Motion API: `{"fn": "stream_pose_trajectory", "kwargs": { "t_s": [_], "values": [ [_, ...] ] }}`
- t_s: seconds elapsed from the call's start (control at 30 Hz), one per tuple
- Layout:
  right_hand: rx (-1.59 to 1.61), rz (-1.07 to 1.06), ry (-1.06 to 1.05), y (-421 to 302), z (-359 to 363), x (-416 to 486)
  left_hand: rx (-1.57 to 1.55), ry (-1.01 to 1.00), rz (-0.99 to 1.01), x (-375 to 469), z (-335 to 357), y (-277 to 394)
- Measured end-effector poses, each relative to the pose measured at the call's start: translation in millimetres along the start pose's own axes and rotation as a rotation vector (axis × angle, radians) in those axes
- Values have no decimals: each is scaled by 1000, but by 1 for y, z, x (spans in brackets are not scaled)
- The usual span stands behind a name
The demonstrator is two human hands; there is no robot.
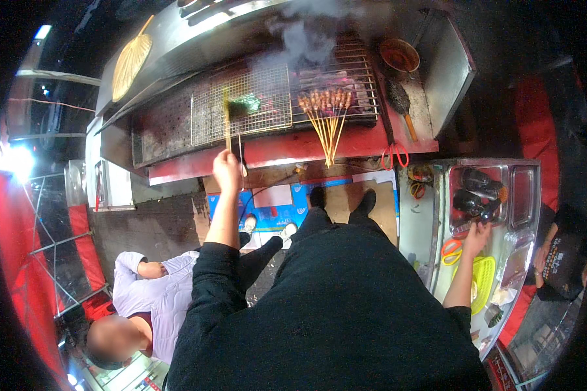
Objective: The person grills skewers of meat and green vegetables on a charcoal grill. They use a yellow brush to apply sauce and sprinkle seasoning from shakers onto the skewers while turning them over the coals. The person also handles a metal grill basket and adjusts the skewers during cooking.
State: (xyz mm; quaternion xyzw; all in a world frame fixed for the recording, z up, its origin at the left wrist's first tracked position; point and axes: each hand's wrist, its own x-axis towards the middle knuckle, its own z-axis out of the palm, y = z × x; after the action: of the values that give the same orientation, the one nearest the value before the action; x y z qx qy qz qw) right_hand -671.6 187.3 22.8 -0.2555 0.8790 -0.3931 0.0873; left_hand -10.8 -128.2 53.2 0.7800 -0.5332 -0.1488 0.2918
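Observation:
My left hand (227,171) is closed around the lower end of a light stick-like handle (227,137), which reaches up over a wire mesh grate (269,88) on the charcoal grill. Beside its upper part is a dark green, blurred thing (244,104); whether the two are joined I cannot tell. To the right, a fanned bunch of meat skewers (325,100) lies over the coals, sticks overhanging the red front edge. My right hand (478,237) reaches to dark-capped bottles (469,201) in a metal tray; whether its fingers grip one is unclear.
Red-handled scissors (395,156) hang at the grill's right front. A pan (399,54) and a wooden-handled tool (410,126) lie beside the grate. Orange-yellow scissors (451,251) and a green basket (489,283) are on the right counter. A person (161,298) stands left; another is far right.

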Motion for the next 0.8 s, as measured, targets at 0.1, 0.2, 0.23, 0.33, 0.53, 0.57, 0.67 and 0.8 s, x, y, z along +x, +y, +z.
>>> {"fn": "stream_pose_trajectory", "kwargs": {
  "t_s": [0.1,0.2,0.23,0.33,0.53,0.57,0.67,0.8],
  "values": [
    [65,159,-68,12,-3,-29,171,-64,24,-13,28,13],
    [-141,80,-175,8,6,-60,94,-117,-20,-16,39,18],
    [-64,64,-200,3,12,-70,46,-115,-25,-15,40,17],
    [110,161,-231,-15,33,-100,41,-115,-28,-11,40,11],
    [-44,217,-341,-31,55,-151,-597,-515,-402,12,37,-3],
    [-44,200,-344,-32,56,-161,-691,-504,-414,12,33,-2],
    [-9,337,-340,-35,53,-200,-896,-565,-504,14,9,10],
    [-67,428,-311,-33,27,-258,-709,-641,-200,7,-40,38]
  ]
}}
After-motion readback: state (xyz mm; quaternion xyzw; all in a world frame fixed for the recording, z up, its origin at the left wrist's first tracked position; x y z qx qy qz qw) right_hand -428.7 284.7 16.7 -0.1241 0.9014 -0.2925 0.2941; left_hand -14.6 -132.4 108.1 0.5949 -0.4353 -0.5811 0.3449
